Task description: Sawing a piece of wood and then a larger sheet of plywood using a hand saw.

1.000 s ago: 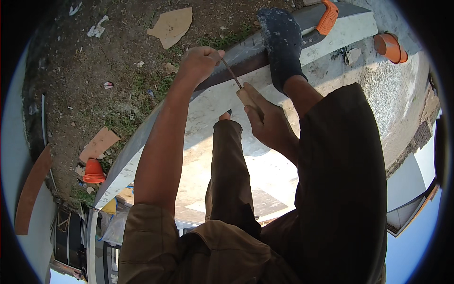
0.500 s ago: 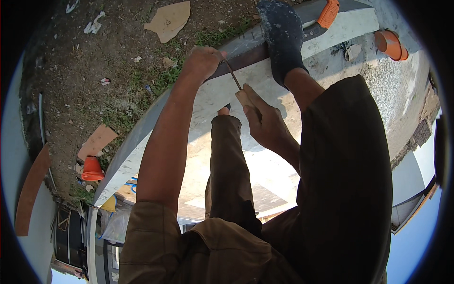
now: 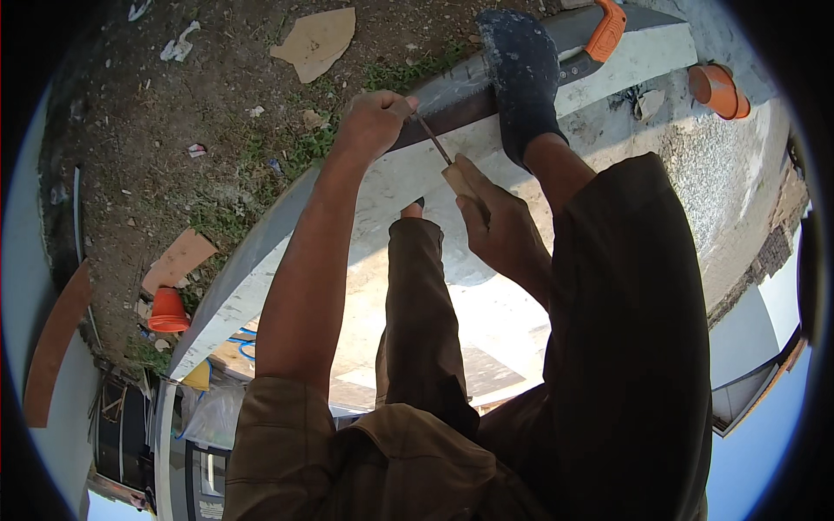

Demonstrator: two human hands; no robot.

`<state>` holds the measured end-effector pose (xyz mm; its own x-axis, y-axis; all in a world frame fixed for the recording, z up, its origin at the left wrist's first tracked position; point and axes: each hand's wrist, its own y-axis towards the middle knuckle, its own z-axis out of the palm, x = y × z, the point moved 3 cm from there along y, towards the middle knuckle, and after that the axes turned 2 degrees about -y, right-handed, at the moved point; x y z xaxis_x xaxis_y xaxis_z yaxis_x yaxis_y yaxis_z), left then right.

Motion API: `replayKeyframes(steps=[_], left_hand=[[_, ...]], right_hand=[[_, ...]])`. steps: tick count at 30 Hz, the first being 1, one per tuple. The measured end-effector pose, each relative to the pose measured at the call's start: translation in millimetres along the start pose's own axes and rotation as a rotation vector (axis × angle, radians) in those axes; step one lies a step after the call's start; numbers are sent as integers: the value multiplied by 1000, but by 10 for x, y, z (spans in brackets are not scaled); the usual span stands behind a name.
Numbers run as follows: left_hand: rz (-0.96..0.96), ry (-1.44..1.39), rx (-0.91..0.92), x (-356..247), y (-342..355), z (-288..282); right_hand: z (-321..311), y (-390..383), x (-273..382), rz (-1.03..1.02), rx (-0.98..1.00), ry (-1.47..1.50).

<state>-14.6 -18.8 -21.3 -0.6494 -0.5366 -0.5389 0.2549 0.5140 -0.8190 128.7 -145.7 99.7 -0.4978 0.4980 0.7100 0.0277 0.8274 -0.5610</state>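
A handsaw with an orange handle (image 3: pixel 605 31) lies along the top of a low concrete wall, with my foot in a dark sock (image 3: pixel 524 74) pressing on its blade (image 3: pixel 459 111). My right hand (image 3: pixel 506 227) is closed round the pale wooden handle of a thin file (image 3: pixel 436 144), which slants up and left to the saw's toothed edge. At the far end of the file, my left hand (image 3: pixel 375 123) has its thumb and finger pinched together over the tip. That hand hides the end of the saw blade.
An orange pot (image 3: pixel 719 92) lies on the concrete at right; another orange pot (image 3: pixel 168 311) sits at left by broken board pieces (image 3: pixel 180 260). Beyond the wall (image 3: pixel 228 295), a flat tan board piece (image 3: pixel 316 43) rests on dirt with weeds and scraps.
My right hand and the file have shifted slightly right. The left hand stays at the file's tip, and the view has tilted a little.
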Motion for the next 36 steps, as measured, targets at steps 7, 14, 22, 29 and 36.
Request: replayKeyframes(steps=[7, 14, 22, 29, 36], left_hand=[[-46, 51, 80, 74, 89, 34], [-204, 17, 3, 18, 393, -165], [-59, 127, 2, -80, -20, -168], [34, 119, -12, 32, -115, -19], [-95, 205, -69, -86, 338, -187]], right_hand=[[28, -112, 83, 118, 76, -142], [200, 452, 83, 4, 30, -375], [83, 34, 47, 130, 80, 112], [141, -150, -12, 219, 117, 153], [228, 450, 27, -13, -70, 92]])
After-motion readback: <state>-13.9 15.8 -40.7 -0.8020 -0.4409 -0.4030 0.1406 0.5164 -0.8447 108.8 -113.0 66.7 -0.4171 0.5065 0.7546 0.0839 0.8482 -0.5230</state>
